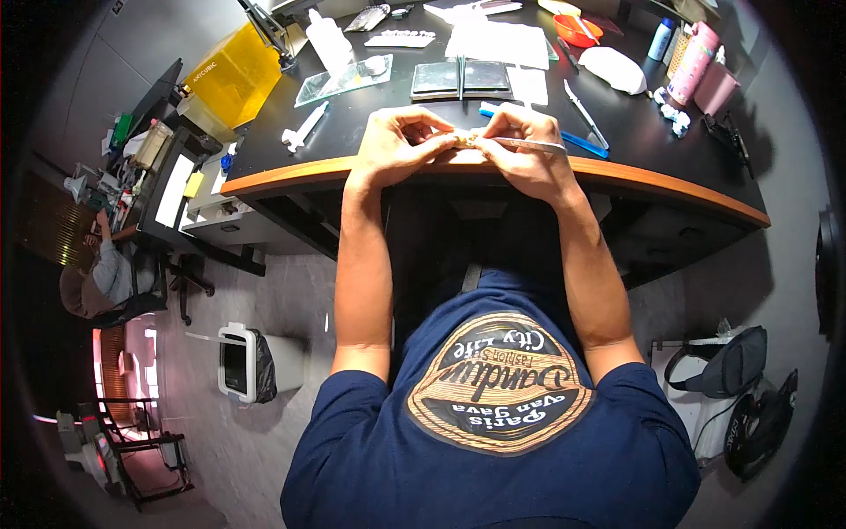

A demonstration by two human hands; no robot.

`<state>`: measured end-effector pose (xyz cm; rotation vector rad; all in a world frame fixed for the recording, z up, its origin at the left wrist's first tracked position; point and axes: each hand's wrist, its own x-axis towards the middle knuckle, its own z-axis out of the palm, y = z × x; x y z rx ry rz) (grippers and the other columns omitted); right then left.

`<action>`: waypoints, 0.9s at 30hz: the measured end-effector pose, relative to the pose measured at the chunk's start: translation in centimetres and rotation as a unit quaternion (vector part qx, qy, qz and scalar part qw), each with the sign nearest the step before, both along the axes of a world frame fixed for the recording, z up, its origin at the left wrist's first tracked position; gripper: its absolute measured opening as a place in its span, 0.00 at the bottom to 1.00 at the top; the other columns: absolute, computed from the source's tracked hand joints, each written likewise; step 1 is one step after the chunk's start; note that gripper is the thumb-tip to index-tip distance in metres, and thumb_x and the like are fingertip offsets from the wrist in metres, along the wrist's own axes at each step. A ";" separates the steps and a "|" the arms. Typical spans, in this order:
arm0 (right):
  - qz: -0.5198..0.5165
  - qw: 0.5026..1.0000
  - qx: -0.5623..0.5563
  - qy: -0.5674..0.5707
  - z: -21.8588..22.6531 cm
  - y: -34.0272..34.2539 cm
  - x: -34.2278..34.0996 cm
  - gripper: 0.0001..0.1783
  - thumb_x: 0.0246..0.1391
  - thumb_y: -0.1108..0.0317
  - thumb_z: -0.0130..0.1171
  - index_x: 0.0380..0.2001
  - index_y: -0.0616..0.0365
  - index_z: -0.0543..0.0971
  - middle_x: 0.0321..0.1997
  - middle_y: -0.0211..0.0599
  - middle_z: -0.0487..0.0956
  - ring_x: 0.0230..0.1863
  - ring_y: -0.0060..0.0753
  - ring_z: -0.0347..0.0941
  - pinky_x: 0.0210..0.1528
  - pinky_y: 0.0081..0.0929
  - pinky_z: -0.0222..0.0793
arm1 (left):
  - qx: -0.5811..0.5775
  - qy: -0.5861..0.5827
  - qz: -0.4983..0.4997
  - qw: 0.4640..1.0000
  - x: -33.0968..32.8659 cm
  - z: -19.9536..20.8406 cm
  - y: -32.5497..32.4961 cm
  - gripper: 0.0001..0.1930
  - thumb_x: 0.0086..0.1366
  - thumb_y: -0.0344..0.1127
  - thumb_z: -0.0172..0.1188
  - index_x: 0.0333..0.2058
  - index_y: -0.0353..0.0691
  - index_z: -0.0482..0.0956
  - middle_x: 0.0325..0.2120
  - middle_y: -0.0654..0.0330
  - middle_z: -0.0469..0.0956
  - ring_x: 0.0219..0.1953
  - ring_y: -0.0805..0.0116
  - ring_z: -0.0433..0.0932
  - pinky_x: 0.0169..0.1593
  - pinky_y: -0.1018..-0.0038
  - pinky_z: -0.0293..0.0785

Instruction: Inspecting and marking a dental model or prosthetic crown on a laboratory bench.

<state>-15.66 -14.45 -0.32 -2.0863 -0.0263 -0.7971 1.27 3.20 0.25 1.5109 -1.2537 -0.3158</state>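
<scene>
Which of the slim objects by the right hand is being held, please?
The silvery one, gripped in the right hand; the blue one and the white one lie on the desk instead.

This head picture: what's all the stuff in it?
Wood-edged desk: one, black, upper middle
Boxy see-through cover: one, yellow, upper left
Plastic bottle: one, white, desk's back left
Rectangular pad: one, dark, desk's middle
Paper sheets: several, white, desk's back
Round bowl: one, orange, desk's back right
Tall bottle: one, pink, desk's right
Plastic bin: one, white, lower left
Seated person: one, grey-clothed, far left
Tiny piece: one, yellowish, at desk's front edge
Slim tool: one, silvery, beside tiny piece
Other clutter: many, mixed, desk and room edges
Left grip: one, bare hand, on tiny piece
Right grip: one, bare hand, on slim tool
Shirt: one, navy, lower middle
</scene>
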 end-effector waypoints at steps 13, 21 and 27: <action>0.005 1.000 -0.014 -0.004 0.0 -0.1 0.0 0.06 0.57 0.75 0.70 0.31 0.65 0.82 0.30 0.37 0.85 0.33 0.20 0.81 0.36 0.22 0.79 | 0.003 0.000 0.007 1.000 0.0 -0.1 -0.1 0.08 0.63 0.29 0.74 0.39 0.33 0.88 0.24 0.64 0.85 0.25 0.83 0.80 0.29 0.84 0.73; 0.001 1.000 -0.009 -0.011 -0.1 -0.1 0.1 0.06 0.56 0.75 0.70 0.31 0.65 0.82 0.29 0.37 0.84 0.33 0.20 0.80 0.35 0.21 0.78 | -0.003 0.004 0.001 1.000 0.0 -0.1 -0.1 0.08 0.63 0.29 0.74 0.39 0.33 0.88 0.24 0.63 0.85 0.25 0.83 0.80 0.29 0.84 0.73; -0.002 1.000 -0.011 -0.010 0.1 0.1 0.0 0.06 0.56 0.75 0.70 0.31 0.65 0.81 0.29 0.37 0.84 0.33 0.19 0.80 0.35 0.21 0.77 | -0.004 0.002 -0.002 1.000 -0.1 0.0 -0.1 0.08 0.62 0.28 0.74 0.39 0.32 0.88 0.24 0.63 0.85 0.26 0.82 0.81 0.30 0.84 0.75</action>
